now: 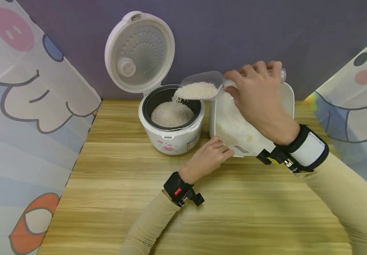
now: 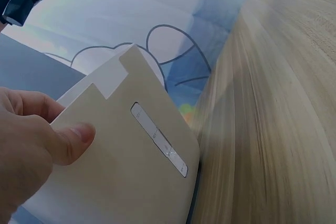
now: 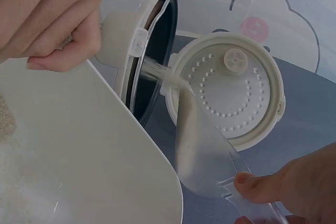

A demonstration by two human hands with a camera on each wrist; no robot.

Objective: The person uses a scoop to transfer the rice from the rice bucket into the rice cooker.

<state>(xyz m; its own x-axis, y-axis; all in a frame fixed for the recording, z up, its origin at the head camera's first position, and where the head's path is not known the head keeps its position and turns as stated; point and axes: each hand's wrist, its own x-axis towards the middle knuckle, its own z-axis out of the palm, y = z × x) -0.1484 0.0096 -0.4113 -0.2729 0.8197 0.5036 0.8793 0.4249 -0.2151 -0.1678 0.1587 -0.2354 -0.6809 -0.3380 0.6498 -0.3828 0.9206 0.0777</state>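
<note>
My right hand (image 1: 261, 95) grips the handle of a clear plastic scoop (image 3: 202, 150), tilted over the rice cooker (image 1: 170, 140). White rice (image 1: 199, 90) slides off its lip and falls into the cooker's dark inner pot (image 1: 153, 97), where a mound of rice (image 1: 170, 115) lies. My left hand (image 1: 207, 157) pinches the near rim of a white bin (image 2: 121, 156), thumb outside and fingers inside, as the left wrist view shows. Some rice (image 3: 5, 119) lies inside the bin in the right wrist view. The cooker's lid (image 1: 140, 53) stands raised.
A wooden tabletop (image 1: 113, 177) bears the cooker and bin side by side at its back edge. A purple-grey panel (image 1: 234, 32) rises behind them. Cartoon-printed sheets (image 1: 36, 141) hang at both sides.
</note>
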